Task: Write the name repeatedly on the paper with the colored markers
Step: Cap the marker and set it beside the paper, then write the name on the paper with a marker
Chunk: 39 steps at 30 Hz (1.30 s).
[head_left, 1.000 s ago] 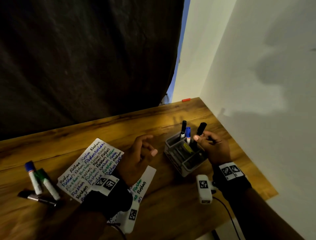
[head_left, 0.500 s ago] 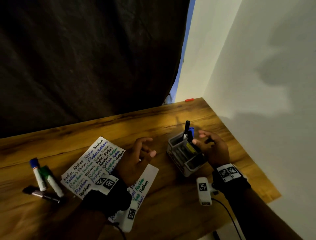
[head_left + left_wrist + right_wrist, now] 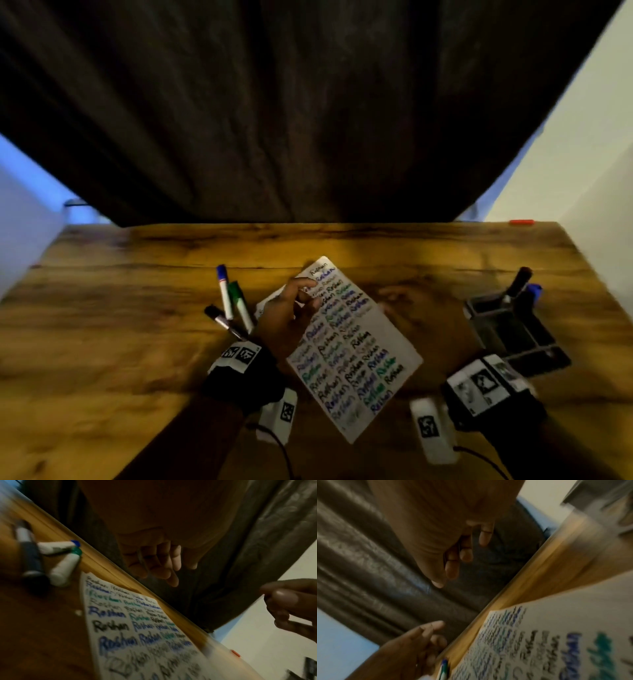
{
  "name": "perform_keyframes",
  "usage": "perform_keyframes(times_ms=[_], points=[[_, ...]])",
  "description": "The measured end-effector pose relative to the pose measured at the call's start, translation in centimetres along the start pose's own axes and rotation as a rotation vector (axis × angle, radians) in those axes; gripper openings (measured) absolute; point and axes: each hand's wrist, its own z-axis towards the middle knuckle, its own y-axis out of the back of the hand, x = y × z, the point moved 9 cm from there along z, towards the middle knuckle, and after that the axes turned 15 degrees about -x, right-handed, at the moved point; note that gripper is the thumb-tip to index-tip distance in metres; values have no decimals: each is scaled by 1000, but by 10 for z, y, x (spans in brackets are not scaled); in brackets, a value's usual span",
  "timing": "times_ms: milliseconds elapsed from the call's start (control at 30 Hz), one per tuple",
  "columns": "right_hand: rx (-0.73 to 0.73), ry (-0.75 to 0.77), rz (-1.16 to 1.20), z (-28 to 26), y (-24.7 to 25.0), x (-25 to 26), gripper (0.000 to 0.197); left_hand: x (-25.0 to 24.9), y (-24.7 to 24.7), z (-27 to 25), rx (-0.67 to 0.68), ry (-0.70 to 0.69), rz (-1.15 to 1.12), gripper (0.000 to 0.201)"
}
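Note:
The white paper, filled with rows of the name in black, blue and green, lies in the middle of the wooden table. My left hand hovers over its upper left corner with loosely curled fingers and holds nothing. My right hand, blurred by motion, is just right of the paper, also empty with relaxed fingers. A blue marker, a green marker and a black marker lie capped left of the paper.
A grey organizer stands at the right with a black marker and a blue marker upright in it. A dark curtain hangs behind the table. A small red thing sits at the far right corner.
My right hand put the black marker into the organizer, let go and swung left toward the paper. The head view turned left, so the paper is now centred.

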Motion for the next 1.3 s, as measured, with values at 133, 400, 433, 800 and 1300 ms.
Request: perform_keyframes(times_ms=[133, 400, 433, 800, 1300], points=[[195, 129, 37, -6, -78, 50, 24, 66, 49, 1, -27, 29, 223, 25], [341, 220, 65, -16, -152, 99, 22, 123, 105, -23, 208, 76, 705, 43], [341, 211, 77, -16, -153, 100, 24, 124, 103, -24, 234, 67, 762, 42], [278, 167, 129, -14, -132, 90, 21, 116, 107, -39, 120, 61, 690, 38], [156, -376, 591, -38, -70, 32, 11, -24, -3, -28, 177, -240, 245, 23]])
